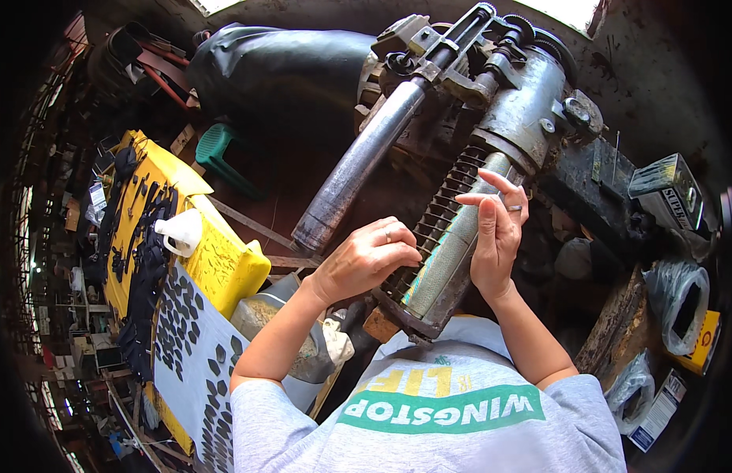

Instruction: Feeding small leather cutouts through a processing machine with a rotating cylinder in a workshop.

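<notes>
A heavy metal machine (523,102) stands before me, its long arm slanting down toward my chest. Along the arm lies a pale, speckled strip (460,240) with a shiny coloured edge. Beside the strip runs a row of dark, spaced rings (454,185) like a coil. My left hand (358,258), a ring on one finger, is closed with its fingertips together at the lower part of this row. Whatever those fingertips hold is hidden. Above the strip's right side my right hand (498,236) is raised, fingers bent and apart, with nothing visible in it.
A smooth metal roller (366,162) juts out left of the arm. Farther left, a yellow surface (224,260) bears a white jug (179,231), dark strips and a sheet of small black pieces (176,323). A green stool (217,154) stands behind. Rolled clear plastic (676,306) lies at right.
</notes>
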Available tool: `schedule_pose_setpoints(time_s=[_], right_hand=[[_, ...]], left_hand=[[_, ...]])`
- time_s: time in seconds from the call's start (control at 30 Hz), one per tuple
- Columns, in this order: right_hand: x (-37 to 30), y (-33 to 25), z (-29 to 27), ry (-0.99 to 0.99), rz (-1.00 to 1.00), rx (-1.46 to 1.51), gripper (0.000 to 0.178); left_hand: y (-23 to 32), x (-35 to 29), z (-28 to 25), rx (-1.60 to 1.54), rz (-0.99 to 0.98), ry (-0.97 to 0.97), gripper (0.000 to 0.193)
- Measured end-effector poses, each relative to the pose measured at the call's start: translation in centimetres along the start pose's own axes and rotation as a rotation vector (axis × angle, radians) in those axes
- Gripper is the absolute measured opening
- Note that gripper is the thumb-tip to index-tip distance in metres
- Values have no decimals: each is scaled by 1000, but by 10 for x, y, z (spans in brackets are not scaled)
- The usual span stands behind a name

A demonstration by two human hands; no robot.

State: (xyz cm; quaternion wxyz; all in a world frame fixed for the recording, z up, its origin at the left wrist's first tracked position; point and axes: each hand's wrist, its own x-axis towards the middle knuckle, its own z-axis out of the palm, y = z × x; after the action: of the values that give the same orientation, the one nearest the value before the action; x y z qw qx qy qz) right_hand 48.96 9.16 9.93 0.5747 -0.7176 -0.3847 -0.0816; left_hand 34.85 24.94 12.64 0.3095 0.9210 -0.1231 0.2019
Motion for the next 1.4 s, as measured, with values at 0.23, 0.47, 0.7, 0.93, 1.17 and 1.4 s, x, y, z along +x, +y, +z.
schedule_pose_setpoints(time_s=[0.23, 0.47, 0.7, 0.93, 1.17, 1.4], right_hand=[[1, 0, 0, -3, -14, -9, 39], [0, 0, 0, 0, -6, -1, 39], [0, 0, 1, 3, 2, 9, 40], [2, 0, 1, 10, -13, 7, 40], [0, -1, -1, 5, 3, -1, 40], [0, -4, -1, -6, 18, 12, 40]], left_hand=[[0, 1, 2, -94, -37, 38, 13], [1, -1, 4, -154, -84, 62, 15], [2, -1, 6, -170, -106, 78, 16], [3, -1, 7, -201, -139, 87, 12], [4, -2, 10, -232, -150, 111, 12], [4, -1, 9, -241, -135, 99, 13]])
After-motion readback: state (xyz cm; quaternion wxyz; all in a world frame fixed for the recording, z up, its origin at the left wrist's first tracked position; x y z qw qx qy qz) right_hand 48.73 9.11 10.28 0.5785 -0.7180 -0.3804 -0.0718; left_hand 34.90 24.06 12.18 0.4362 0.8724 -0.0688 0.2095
